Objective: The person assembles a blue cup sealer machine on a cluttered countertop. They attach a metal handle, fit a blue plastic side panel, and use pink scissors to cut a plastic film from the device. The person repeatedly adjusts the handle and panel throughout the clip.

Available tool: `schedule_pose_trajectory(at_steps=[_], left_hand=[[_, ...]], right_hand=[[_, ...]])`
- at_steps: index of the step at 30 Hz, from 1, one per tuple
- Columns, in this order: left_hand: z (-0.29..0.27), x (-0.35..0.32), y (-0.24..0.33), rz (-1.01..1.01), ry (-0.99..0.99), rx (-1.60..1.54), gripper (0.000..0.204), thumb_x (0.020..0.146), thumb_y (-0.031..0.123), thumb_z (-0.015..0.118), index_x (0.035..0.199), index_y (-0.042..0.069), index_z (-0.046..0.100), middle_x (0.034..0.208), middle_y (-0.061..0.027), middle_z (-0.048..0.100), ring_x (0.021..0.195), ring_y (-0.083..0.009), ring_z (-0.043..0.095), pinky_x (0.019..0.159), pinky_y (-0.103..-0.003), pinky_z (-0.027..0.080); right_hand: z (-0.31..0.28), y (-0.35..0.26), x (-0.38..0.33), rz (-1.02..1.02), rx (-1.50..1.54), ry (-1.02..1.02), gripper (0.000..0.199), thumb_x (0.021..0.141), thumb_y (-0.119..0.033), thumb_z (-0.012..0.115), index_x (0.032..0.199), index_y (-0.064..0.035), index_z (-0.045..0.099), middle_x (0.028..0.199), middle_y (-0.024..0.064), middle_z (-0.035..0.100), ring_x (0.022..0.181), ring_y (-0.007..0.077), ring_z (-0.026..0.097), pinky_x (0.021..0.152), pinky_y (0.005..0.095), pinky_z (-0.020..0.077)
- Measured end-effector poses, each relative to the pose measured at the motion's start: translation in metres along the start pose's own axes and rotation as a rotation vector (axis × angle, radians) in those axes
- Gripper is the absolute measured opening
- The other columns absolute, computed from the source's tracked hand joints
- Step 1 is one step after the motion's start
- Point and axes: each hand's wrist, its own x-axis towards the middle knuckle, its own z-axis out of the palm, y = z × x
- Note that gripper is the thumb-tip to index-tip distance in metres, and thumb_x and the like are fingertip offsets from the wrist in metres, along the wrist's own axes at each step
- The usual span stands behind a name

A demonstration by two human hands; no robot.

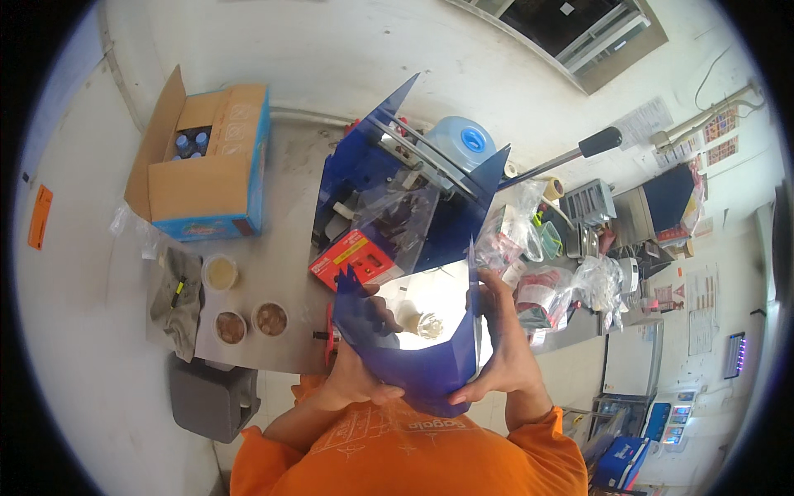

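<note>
Close to my chest, both hands hold a glossy blue bent sheet with angled sides and a bright, pale area inside it. My left hand grips its left side, with the thumb along the lower edge and fingertips reaching inside. On the right side, my right hand is closed around the edge, thumb at the bottom corner. Just beyond it stands a larger dark blue panel with pointed corners and metal rods across it. A red box and clear plastic film lie there.
An open cardboard carton with blue-capped bottles stands at the left. Nearer are several lidded tubs and a grey cloth. A lever with a black grip juts right. Plastic bags and a clear blue-capped jug crowd the table.
</note>
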Motion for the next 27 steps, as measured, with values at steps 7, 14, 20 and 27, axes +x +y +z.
schedule_pose_trajectory(at_steps=[7,14,20,27], left_hand=[[-0.005,0.002,-0.014,-0.166,-0.258,0.102,0.121,0.058,0.045,0.090,0.146,0.001,0.021,0.130,-0.0110,0.040,0.125,-0.0224,0.041,0.104,-0.040,0.036],[0.006,0.000,-0.021,-0.386,-0.248,-0.186,0.115,0.070,0.057,0.081,0.150,0.000,0.021,0.146,-0.0122,0.037,0.133,-0.0239,0.041,0.110,-0.040,0.037],[-0.044,-0.028,-0.075,-0.374,-0.132,-0.335,0.114,0.073,0.069,0.072,0.149,0.000,0.023,0.145,-0.0123,0.040,0.131,-0.0246,0.044,0.107,-0.039,0.040],[-0.069,-0.031,-0.049,-0.274,0.125,-0.142,0.111,0.076,0.078,0.061,0.147,-0.002,0.028,0.138,-0.0149,0.047,0.129,-0.0241,0.046,0.105,-0.038,0.042]], right_hand=[[-0.013,0.017,-0.011,0.049,0.099,-0.134,0.140,0.044,-0.044,0.098,0.149,0.0024,0.018,0.129,0.0181,0.049,0.122,0.0303,0.048,0.106,0.0424,0.0346],[0.012,0.040,-0.019,0.104,-0.002,-0.051,0.140,0.050,-0.059,0.092,0.149,0.0061,0.017,0.136,0.0227,0.043,0.125,0.0320,0.045,0.107,0.0439,0.0332],[0.022,0.044,-0.019,0.084,0.146,0.008,0.110,0.073,-0.048,0.083,0.147,0.0079,0.025,0.145,0.0244,0.035,0.136,0.0362,0.036,0.112,0.0474,0.0291],[0.068,0.078,-0.011,0.288,0.585,-0.092,0.071,0.085,-0.024,0.077,0.136,0.0079,0.040,0.123,0.0204,0.059,0.118,0.0271,0.056,0.102,0.0384,0.0428]])
